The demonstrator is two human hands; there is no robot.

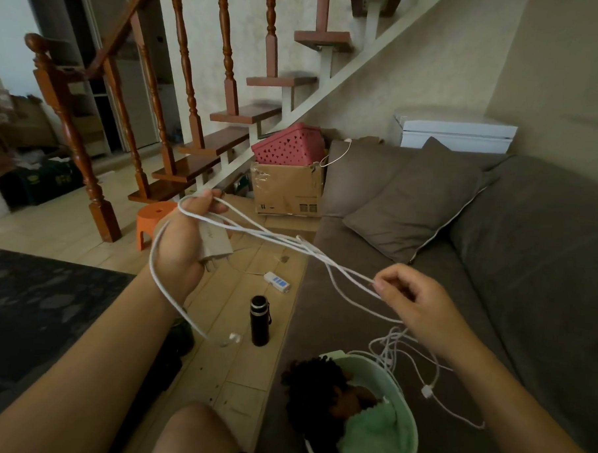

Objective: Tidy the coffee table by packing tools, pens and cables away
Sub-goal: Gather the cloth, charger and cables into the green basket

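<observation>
My left hand (184, 242) is raised and grips a white charger block (214, 240), with loops of its white cable (273, 237) caught over the fingers and hanging round the wrist. The strands run right to my right hand (409, 299), which pinches them between thumb and fingers above the sofa. More white cable (401, 354) lies tangled on the seat below, trailing to a small plug end (426, 392). A pale green basket (391, 384) sits on the sofa edge near my lap, holding dark and green items.
A black flask (260, 320) stands on the wooden floor beside a white power strip (277, 282). An orange stool (153, 225), a cardboard box (287, 188) with a pink basket (289, 145) and the staircase lie ahead. Brown sofa (493, 286) with cushion on the right; dark rug (30, 300) on the left.
</observation>
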